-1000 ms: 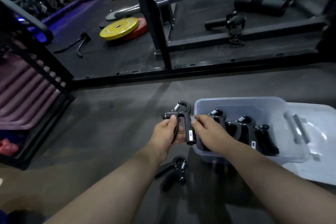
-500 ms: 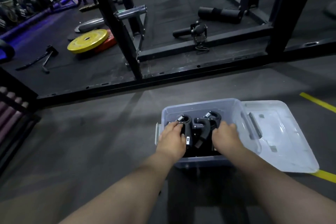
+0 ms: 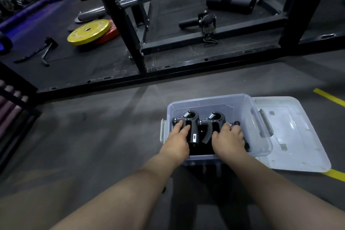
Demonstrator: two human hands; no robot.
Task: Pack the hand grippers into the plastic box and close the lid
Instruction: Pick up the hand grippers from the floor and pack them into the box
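**Head view: packing stage, closure pending**

**Status.** At least two hand grippers (image 3: 193, 127) stand side by side inside the plastic box (image 3: 205, 101), springs toward its far wall. More dark parts lie against its right wall, but I cannot count them. The lid (image 3: 291, 136) lies open on the floor, against the right side of the box. I judge packing nearly done and closing not yet begun. No hand grippers show outside the box, though my forearms hide some floor.

**Grip state.** My left grip (image 3: 177, 142) is released, with its fingers laid flat on the leftmost of the hand grippers. My right grip (image 3: 229, 140) covers those at the right of the box. Its fingers are bent, and I cannot tell whether it grasps one.

**Remaining (judgement).** Seat the contents below the rim, withdraw both grips, bring the lid over and press it shut.

**Surroundings.** A black rack frame (image 3: 130, 24) stands beyond the box. A yellow weight plate (image 3: 89, 31) lies far beyond-left of the box. A yellow floor line (image 3: 328, 97) runs to the right of the box. Only my forearms, or a part standing proud of the rim, would obstruct closure.
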